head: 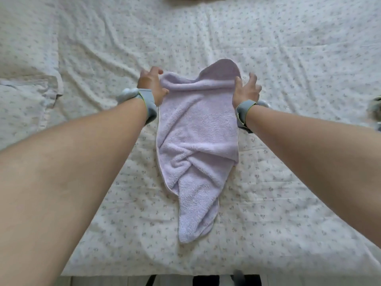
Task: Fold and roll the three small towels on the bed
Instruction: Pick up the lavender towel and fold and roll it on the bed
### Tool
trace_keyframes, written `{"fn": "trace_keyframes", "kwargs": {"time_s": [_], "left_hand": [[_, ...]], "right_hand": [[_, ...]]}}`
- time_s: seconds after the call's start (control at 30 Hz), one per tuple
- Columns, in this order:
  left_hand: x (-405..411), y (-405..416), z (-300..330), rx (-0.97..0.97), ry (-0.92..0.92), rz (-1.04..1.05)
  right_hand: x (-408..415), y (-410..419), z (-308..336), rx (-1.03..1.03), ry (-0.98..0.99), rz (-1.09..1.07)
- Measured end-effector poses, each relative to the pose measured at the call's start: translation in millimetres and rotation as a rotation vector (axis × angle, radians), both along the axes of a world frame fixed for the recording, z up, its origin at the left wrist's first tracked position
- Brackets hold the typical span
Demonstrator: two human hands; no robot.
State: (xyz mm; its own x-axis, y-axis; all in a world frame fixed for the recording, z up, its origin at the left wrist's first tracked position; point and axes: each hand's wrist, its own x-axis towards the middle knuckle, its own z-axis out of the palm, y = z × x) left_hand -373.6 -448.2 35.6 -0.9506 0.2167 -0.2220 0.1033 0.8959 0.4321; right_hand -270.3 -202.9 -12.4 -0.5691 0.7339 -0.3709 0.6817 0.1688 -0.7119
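A lilac towel [198,129] lies crumpled lengthwise on the middle of the bed, its near end twisted into a narrow tail. My left hand [151,84] pinches the towel's far left corner between thumb and fingers. My right hand [246,89] holds the far right edge, thumb on the fabric and fingers spread behind it. The far edge is lifted and folded over between the two hands. Both wrists wear grey bands. Only this one towel is in view.
The bed [288,58] has a white sheet with a small floral print. A pillow [26,65] in the same fabric lies at the left. The bed's near edge [165,273] runs along the bottom. A blurred object [375,112] shows at the right edge.
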Motion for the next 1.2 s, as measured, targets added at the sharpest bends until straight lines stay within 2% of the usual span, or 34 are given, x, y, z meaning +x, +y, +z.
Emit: {"fn": "trace_keyframes", "kwargs": {"time_s": [0.17,0.3,0.47,0.6,0.83,1.0,1.13,1.2], "left_hand": [[71,-33,-43,-0.04,-0.311,0.173],[156,-51,-62,0.043,-0.509,0.377],[231,-67,-80,0.069,-0.521,0.539],[254,-68,-75,0.175,-0.557,0.614],[257,-67,-65,0.388,-0.443,0.698],[254,-82,-62,0.401,-0.402,0.717],[256,-91,-69,0.651,-0.577,0.739],[269,-94,-68,0.697,-0.736,0.643]], "right_hand": [[74,-27,-28,-0.085,-0.132,-0.03],[150,-65,-30,-0.197,-0.142,-0.015],[219,-103,-27,-0.32,-0.228,0.081],[230,-119,-26,-0.496,-0.223,-0.002],[223,-122,-14,-0.42,-0.145,-0.176],[232,-107,-11,-0.448,-0.05,-0.259],[237,-106,-10,-0.617,0.029,-0.306],[240,-107,-18,-0.71,0.0,-0.308]]}}
